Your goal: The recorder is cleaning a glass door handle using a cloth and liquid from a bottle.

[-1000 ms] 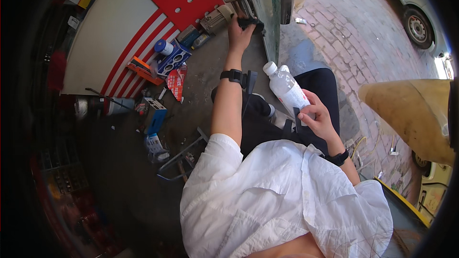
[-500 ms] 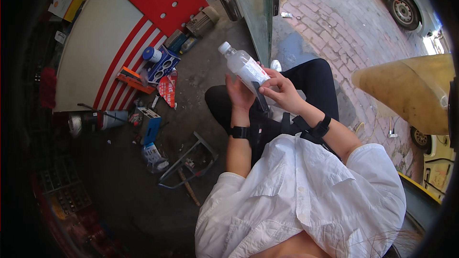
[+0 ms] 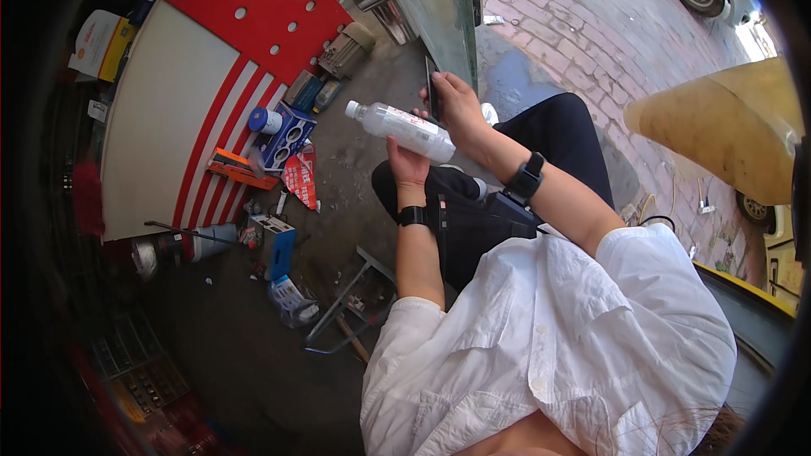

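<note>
Clear, white-capped plastic bottle (image 3: 401, 129) sideways before the person, blue cardboard box with round windows (image 3: 288, 137) beyond to the left, greenish glass panel (image 3: 465, 29) ahead, half-curled left hand (image 3: 409, 165) grasps the bottle, right hand (image 3: 465, 111) pinches a thin dark flat object (image 3: 432, 89).

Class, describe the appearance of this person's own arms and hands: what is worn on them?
Short white sleeves cover the upper arms. The right wristband is black with a blocky case; the left wristband is also black. The left hand and right hand wear no gloves.
</note>
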A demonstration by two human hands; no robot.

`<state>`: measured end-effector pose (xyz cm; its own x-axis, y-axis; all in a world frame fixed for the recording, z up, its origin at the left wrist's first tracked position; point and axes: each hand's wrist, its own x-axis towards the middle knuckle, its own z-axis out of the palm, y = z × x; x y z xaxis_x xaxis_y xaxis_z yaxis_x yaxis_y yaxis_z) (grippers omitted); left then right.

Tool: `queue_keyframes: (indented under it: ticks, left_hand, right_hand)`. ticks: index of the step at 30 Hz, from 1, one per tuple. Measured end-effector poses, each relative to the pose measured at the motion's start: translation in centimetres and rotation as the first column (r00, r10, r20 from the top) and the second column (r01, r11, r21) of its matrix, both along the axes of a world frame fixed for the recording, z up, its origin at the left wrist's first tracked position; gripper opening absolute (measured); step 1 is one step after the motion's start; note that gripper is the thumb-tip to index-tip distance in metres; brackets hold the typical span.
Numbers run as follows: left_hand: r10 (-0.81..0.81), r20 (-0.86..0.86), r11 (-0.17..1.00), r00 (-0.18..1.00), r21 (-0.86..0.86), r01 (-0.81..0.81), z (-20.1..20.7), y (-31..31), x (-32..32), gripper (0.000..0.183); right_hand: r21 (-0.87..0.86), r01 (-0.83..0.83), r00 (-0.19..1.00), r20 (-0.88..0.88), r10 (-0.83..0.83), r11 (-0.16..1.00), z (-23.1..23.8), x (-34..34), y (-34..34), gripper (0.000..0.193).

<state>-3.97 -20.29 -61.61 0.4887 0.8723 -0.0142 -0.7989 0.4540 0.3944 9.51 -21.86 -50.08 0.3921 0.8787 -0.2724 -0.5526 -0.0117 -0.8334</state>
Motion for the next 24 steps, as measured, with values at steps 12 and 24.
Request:
queue_keyframes:
  ticks: [12,24]
  left_hand:
    - [-0.072,-0.094,0.991,0.993,-0.119,0.060,-3.8,0.5,-1.2,0.067]
    - [-0.113,-0.147,0.983,0.983,-0.158,0.089,-4.3,1.1,-1.2,0.070]
  right_hand:
    - [0.002,0.217,0.940,-0.269,-0.209,0.976,2.7,-1.5,5.8,0.029]
    - [-0.075,0.196,0.963,-0.176,-0.206,0.978,3.6,-1.2,5.9,0.029]
